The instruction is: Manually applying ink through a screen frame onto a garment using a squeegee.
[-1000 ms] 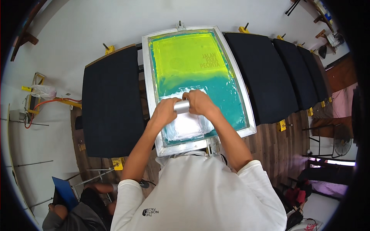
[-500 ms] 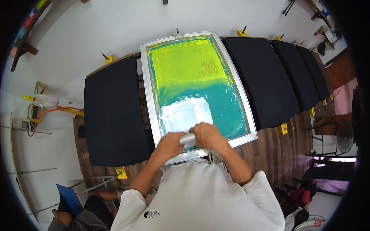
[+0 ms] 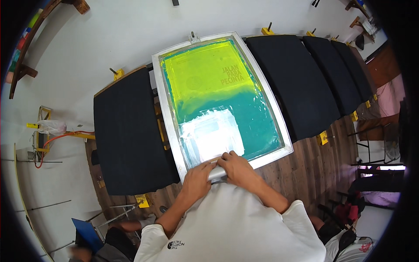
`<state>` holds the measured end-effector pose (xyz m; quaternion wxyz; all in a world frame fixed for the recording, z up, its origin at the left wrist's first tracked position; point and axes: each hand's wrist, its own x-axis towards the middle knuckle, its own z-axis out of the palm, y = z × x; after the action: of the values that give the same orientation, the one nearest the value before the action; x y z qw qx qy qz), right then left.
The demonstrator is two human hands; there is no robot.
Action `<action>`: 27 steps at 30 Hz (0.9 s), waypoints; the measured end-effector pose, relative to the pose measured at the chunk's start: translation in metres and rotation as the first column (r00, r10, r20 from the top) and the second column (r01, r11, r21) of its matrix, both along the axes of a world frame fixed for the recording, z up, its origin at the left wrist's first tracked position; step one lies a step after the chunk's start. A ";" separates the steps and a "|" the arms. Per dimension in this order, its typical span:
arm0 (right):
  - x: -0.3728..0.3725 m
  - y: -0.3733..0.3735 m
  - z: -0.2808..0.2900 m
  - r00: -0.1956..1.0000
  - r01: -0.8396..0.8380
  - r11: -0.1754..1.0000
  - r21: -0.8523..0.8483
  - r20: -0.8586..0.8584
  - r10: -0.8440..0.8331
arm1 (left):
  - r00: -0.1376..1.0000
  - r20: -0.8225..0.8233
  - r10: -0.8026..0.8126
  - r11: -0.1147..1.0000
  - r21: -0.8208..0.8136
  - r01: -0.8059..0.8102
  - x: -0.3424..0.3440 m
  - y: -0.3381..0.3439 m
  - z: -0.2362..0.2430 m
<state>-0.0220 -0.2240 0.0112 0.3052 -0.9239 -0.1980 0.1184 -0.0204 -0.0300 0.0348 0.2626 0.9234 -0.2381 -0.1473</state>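
Note:
Both my hands grip a squeegee with a silvery handle [image 3: 217, 173] at the near end of a screen-printing frame [image 3: 279, 120]. My left hand [image 3: 196, 180] wraps round its left part, my right hand [image 3: 235, 170] its right part, thumbs close together. The squeegee's lower edge is hidden by my hands and body. Just beyond it, white ink [image 3: 209, 133] lies spread over the near left of the mesh. The screen's far half is yellow-green [image 3: 198, 74] with some lettering at the right, and its near right part is teal [image 3: 255, 118].
Black cloth-covered boards flank the frame, one on the left [image 3: 124, 131] and several on the right [image 3: 292, 83]. Yellow clamps [image 3: 323, 138] sit at their ends. A person's arm [image 3: 126, 225] and a blue panel [image 3: 88, 233] show at lower left, another person [image 3: 349, 244] at lower right.
My hands have drawn the squeegee toward my body, to the frame's near end. More of the white ink patch shows. The whole view has shifted slightly.

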 end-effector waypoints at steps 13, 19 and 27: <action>0.050 0.008 -0.019 0.979 0.077 0.997 0.012 0.191 -0.078 | 0.964 0.252 0.086 0.990 -0.134 -0.053 0.042 -0.002 -0.037; 0.008 0.002 -0.001 0.997 0.011 1.000 -0.009 0.070 -0.010 | 0.994 0.031 0.103 0.994 -0.024 -0.103 0.000 -0.007 -0.001; 0.124 0.009 0.010 0.995 0.029 0.985 -0.173 0.095 -0.013 | 0.991 0.068 0.115 0.991 -0.069 -0.110 0.114 0.000 -0.014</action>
<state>0.1015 -0.2146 0.0217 0.2149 -0.9536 -0.1913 0.0888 0.0939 -0.0295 0.0208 0.2918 0.9310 -0.1996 -0.0911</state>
